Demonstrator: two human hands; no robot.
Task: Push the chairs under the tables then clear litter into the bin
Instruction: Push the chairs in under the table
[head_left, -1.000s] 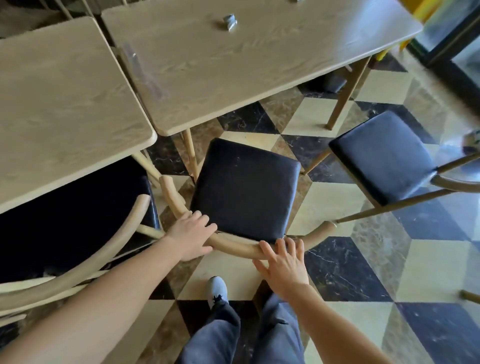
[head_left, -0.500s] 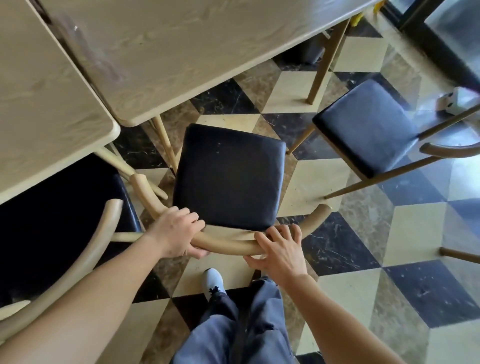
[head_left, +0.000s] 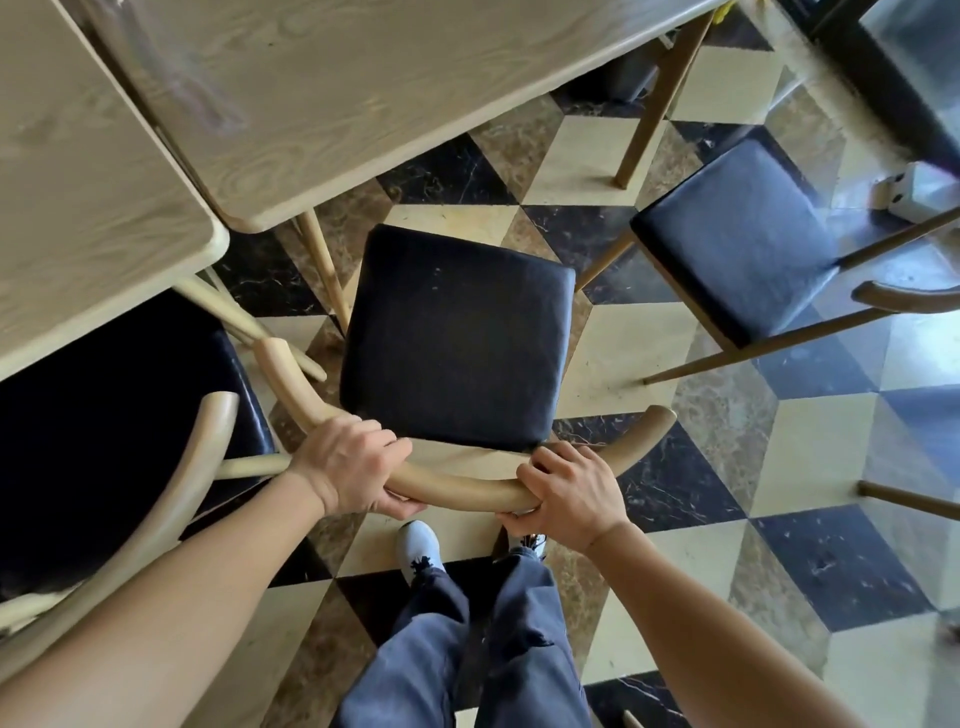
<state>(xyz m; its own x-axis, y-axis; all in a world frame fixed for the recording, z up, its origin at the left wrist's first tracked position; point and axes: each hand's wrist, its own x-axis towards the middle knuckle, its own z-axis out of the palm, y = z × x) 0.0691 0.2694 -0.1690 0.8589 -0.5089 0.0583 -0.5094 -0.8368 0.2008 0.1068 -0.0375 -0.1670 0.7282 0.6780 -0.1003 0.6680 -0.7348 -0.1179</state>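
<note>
A wooden chair with a black padded seat (head_left: 457, 338) stands in front of me, its seat out in the open just short of the light wood table (head_left: 363, 88). My left hand (head_left: 353, 462) is wrapped around the left part of its curved backrest rail (head_left: 467, 491). My right hand (head_left: 566, 493) grips the same rail further right. A second black-seated chair (head_left: 743, 234) stands to the right, clear of the table. A third chair (head_left: 104, 415) at the left sits partly under a second table (head_left: 88, 197).
The floor is a diamond pattern of black, cream and brown marble tiles (head_left: 810, 467). My legs and shoes (head_left: 418, 545) are directly behind the chair. A white object (head_left: 914, 192) lies on the floor at the far right, near a dark door frame.
Both hands went from resting flat on the backrest rail to curling tightly around it. The view dropped closer, and the small object on the table passed out of sight.
</note>
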